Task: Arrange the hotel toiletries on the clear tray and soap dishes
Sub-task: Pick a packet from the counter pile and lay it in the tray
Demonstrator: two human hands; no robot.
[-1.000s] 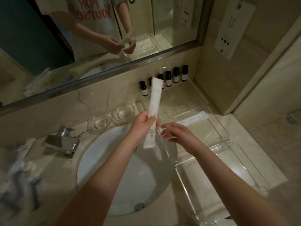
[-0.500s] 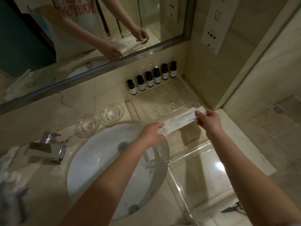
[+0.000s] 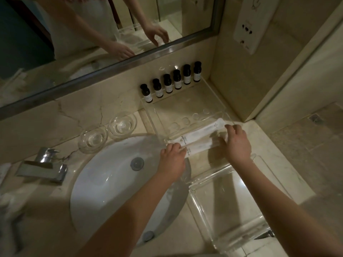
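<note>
The near packet (image 3: pixel 202 146) is showing as a long, flat, white paper sachet with a small line of dark print at its left end. It is lying on the low front step of the clear tray (image 3: pixel 185 108), just beside and parallel to a matching far packet (image 3: pixel 198 133). The 2 seem to be touching along their long edges.

The left hand (image 3: pixel 173 154) is curling its fingers over the printed left end of the near packet and pinching it. The right hand (image 3: pixel 238 145) is closing bent fingers and thumb around the packet's right end, which is hidden beneath it. Its fingertips are also reaching the far packet's right tip.

Half a second earlier this packet was hanging in the air between both hands above the tray. Now it is down flat on the acrylic. 1 second earlier the left hand alone was holding it upright, while the other packet was already lying on the tray.

Its long axis is running from lower left to upper right in the view, along the tray's front edge. The printed end is pointing toward the sink (image 3: pixel 111 182) and the plain end toward the wall corner.

6 dark bottles (image 3: pixel 168 86) are standing in a row on the tray's back step. 2 glass soap dishes (image 3: pixel 133 119) are sitting left of the tray.
</note>
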